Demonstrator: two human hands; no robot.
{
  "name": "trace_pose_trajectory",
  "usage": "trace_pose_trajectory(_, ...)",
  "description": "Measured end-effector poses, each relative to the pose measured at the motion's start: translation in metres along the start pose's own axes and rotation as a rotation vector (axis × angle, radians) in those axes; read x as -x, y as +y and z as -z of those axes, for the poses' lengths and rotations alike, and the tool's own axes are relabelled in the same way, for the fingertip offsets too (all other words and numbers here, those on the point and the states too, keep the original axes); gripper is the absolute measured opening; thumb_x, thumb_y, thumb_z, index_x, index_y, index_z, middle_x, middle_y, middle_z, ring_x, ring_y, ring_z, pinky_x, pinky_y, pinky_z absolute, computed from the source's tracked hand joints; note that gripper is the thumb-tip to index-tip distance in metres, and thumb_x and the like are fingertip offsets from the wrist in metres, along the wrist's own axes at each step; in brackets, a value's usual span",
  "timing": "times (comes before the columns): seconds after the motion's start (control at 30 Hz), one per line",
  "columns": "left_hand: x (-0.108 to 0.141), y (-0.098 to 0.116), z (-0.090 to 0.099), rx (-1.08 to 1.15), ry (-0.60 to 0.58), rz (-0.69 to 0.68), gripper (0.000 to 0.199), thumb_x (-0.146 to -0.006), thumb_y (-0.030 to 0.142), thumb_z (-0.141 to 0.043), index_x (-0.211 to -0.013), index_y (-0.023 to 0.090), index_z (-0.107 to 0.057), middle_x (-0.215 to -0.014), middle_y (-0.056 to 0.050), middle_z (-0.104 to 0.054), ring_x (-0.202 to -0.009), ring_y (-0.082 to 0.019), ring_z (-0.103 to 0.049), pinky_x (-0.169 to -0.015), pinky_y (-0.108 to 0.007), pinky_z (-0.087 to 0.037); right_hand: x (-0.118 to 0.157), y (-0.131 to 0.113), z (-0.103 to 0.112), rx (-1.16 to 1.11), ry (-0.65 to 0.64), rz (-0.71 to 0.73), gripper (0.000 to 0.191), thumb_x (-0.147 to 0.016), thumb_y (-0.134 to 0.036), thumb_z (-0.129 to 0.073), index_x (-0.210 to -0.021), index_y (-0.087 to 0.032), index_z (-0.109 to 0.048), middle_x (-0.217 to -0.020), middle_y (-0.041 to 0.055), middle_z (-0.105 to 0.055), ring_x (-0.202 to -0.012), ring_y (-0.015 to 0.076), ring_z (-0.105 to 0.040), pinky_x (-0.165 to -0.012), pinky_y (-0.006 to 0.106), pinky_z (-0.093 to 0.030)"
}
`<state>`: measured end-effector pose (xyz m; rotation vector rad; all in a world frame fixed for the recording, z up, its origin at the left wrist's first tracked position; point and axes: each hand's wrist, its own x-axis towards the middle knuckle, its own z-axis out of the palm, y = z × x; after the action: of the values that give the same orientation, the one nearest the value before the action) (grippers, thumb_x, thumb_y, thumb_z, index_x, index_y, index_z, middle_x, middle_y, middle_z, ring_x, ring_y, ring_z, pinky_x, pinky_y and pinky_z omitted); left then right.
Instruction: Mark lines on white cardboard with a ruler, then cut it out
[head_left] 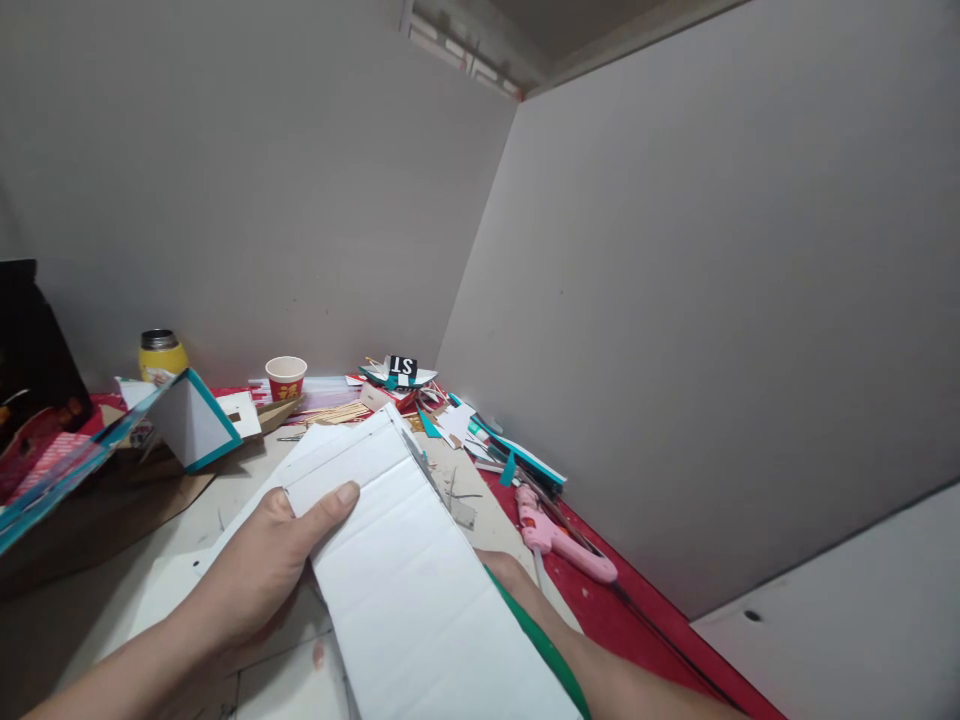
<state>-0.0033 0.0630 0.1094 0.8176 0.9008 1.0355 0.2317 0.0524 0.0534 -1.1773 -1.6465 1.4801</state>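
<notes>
My left hand (274,560) grips a folded white cardboard piece (420,590), thumb flat on its upper face and fingers underneath. The piece is long, with crease lines across it, and tilts up toward me. Behind its right edge is my right hand (504,572); the board hides its fingers, so its hold does not show. A curved green strip (541,640) shows between the board and my right forearm; its kind is not clear. Under my left hand lie more white sheets (180,590).
A pink glue gun (566,545) lies on the red table edge at right. Teal-edged cardboard (199,425) stands at left. A paper cup (286,378), a yellow container (161,355) and scraps (454,425) line the back. Grey panels (675,300) rise behind and to the right.
</notes>
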Motion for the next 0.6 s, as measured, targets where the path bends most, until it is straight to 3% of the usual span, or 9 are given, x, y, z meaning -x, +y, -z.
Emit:
trace_pose_trajectory(0.17, -0.001, -0.001, 0.001, -0.002, -0.006, 0.008, 0.048, -0.076, 0.042, -0.079, -0.113, 0.014, -0.071, -0.102, -0.013, -0.078, -0.083, -0.028, -0.073, -0.072, -0.034, -0.057, 0.001, 0.0, -0.003, -0.125, 0.01, -0.104, 0.028, -0.062, -0.034, -0.084, -0.071, -0.011, -0.069, -0.065, -0.0009, -0.055, -0.06, 0.012, -0.045, -0.055, 0.025, -0.04)
trace_pose_trajectory(0.3, 0.0, 0.0, 0.002, -0.001, 0.006, 0.024, 0.05, -0.074, 0.046, -0.079, -0.111, 0.012, -0.07, -0.095, -0.013, -0.079, -0.077, -0.028, -0.074, -0.069, -0.035, -0.057, 0.0, 0.004, 0.001, -0.15, 0.01, -0.138, 0.027, -0.066, -0.032, -0.081, -0.08, -0.01, -0.073, -0.072, 0.002, -0.061, -0.066, 0.0157, -0.053, -0.061, 0.027, -0.045)
trace_pose_trajectory(0.43, -0.001, 0.001, 0.003, -0.021, -0.008, 0.044, 0.055, -0.072, 0.045, -0.081, -0.114, 0.013, -0.068, -0.085, -0.012, -0.078, -0.068, -0.029, -0.073, -0.063, -0.037, -0.058, 0.001, 0.0, 0.003, 0.017, 0.035, -0.061, 0.031, -0.067, -0.034, -0.08, -0.087, -0.011, -0.074, -0.08, 0.0044, -0.068, -0.073, 0.0201, -0.058, -0.062, 0.028, -0.048)
trace_pose_trajectory(0.6, 0.002, 0.001, 0.001, -0.045, 0.07, 0.088, 0.057, -0.065, 0.038, -0.087, -0.112, 0.013, -0.067, -0.074, -0.009, -0.077, -0.062, -0.027, -0.071, -0.056, -0.035, -0.056, 0.003, -0.013, 0.0, 0.093, 0.045, -0.041, 0.028, -0.069, -0.038, -0.077, -0.08, -0.013, -0.073, -0.079, 0.0043, -0.07, -0.072, 0.0218, -0.061, -0.06, 0.028, -0.049)
